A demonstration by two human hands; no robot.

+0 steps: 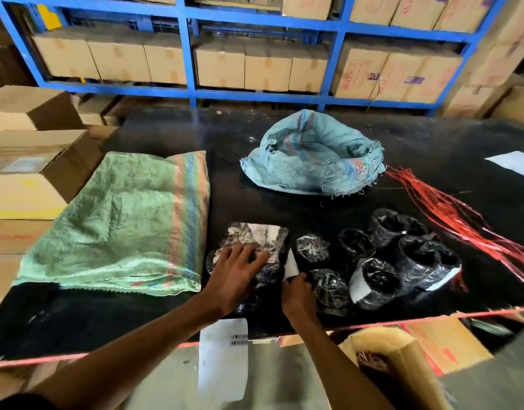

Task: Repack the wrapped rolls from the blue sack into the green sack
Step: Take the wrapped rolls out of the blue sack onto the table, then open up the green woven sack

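A black table [284,137] fills the middle of the view, with a blue rack [186,54] of cardboard boxes behind it. The green sack [121,220] lies flat on the table's left side, its mouth toward the near edge. The blue sack [311,155] sits slumped and open farther back, right of centre, well apart from the green one. A bundle of red strings [450,211] trails across the table to its right. Near the front edge the wrapped rolls [382,255], dark and shiny in clear film, stand and lie in a tight cluster, none of them in either sack. Just left of them lies a wrapped packet [260,241]. The left hand [237,270] rests on that packet with fingers spread, pressing rather than gripping. The right hand [296,291] curls around the packet's right edge, pinching a white paper flap [291,263]. A white label sheet [222,356] hangs below the table edge
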